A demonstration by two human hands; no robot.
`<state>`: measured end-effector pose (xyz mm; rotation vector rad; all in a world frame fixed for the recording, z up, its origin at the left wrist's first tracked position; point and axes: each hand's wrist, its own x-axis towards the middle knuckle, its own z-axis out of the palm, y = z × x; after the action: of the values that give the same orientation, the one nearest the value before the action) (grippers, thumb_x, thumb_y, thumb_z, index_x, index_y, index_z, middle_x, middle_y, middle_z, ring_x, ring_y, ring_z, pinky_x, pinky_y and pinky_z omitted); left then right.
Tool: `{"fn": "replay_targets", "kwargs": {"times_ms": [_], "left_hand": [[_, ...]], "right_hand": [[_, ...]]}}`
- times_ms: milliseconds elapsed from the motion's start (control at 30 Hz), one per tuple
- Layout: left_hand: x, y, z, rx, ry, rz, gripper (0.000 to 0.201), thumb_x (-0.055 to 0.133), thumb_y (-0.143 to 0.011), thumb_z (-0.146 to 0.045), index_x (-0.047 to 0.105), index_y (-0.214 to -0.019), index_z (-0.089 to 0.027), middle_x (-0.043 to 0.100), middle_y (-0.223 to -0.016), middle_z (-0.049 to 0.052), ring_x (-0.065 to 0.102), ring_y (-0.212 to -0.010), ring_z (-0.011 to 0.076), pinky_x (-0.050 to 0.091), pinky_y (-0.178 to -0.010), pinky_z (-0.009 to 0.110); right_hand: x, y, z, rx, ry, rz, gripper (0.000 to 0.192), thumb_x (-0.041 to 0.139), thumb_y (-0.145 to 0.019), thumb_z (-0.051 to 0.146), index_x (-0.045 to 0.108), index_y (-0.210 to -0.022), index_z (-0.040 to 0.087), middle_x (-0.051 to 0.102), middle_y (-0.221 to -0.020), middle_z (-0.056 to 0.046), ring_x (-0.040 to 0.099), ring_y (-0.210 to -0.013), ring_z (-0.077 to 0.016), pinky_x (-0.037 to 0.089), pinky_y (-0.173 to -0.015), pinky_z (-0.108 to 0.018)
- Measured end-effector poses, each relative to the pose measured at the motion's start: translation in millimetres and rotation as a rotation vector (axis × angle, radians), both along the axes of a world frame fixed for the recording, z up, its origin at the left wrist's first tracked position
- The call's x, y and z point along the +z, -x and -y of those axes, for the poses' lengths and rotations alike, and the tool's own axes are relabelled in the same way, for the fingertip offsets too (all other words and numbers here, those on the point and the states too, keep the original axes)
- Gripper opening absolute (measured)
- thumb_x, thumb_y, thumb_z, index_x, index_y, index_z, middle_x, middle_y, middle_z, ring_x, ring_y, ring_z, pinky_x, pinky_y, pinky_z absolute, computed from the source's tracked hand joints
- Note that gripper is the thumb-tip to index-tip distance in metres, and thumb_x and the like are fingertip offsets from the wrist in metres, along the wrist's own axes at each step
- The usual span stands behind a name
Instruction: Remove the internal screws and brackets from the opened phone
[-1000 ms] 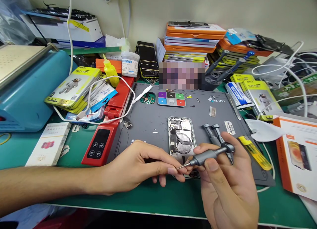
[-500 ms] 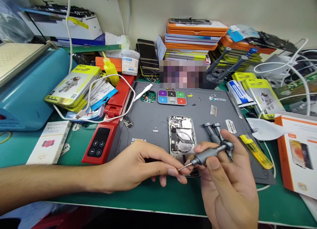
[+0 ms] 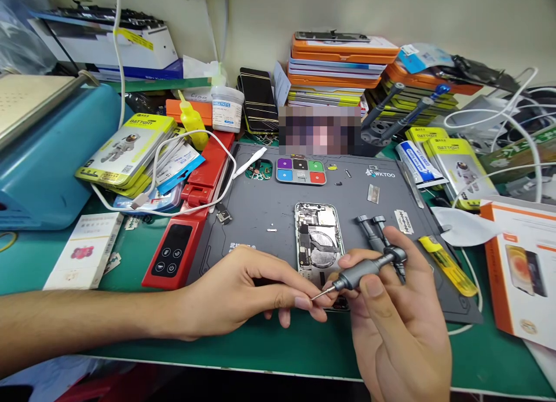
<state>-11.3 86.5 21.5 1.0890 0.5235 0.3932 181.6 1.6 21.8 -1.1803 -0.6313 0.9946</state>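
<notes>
My right hand (image 3: pixel 397 309) is closed around a grey precision screwdriver (image 3: pixel 358 273), its thin shaft pointing left and down. At the screwdriver's tip, my left hand (image 3: pixel 256 286) pinches with thumb and forefinger; whatever may lie between those fingertips is too small to make out. Below and behind the fingers lies an opened smartphone (image 3: pixel 322 240) with its inner parts exposed, its lower end partly covered by my hands. Two more grey screwdrivers (image 3: pixel 369 234) rest on the dark work mat (image 3: pixel 260 216) just beyond my right hand.
Left of the mat are a red folding device (image 3: pixel 169 254), a white box (image 3: pixel 84 248) and battery packs (image 3: pixel 130 150). A coloured tray (image 3: pixel 301 171) sits at the mat's far side. On the right lie a yellow cutter (image 3: pixel 449 266), a white pick (image 3: pixel 469 226) and an orange-white box (image 3: pixel 521 263).
Both hands keep nearly the same pose, with the screwdriver tip still at the left fingertips. The whole view has shifted very slightly.
</notes>
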Motion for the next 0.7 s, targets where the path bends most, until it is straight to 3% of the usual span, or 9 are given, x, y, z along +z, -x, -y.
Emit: {"fn": "replay_targets", "kwargs": {"times_ms": [700], "left_hand": [[-0.5,-0.4,1.5,0.020,0.025,-0.004,0.015,0.081,-0.101,-0.022,0.092,-0.111,-0.024,0.089,-0.107,0.007,0.070,-0.069,0.0066,0.056,-0.067,0.013]], "right_hand": [[-0.6,0.8,1.6,-0.022,0.016,0.011,0.053,0.082,-0.098,0.033,0.062,-0.146,0.037,0.078,-0.095,0.000,0.075,-0.071,-0.0119,0.066,-0.068,-0.021]]}}
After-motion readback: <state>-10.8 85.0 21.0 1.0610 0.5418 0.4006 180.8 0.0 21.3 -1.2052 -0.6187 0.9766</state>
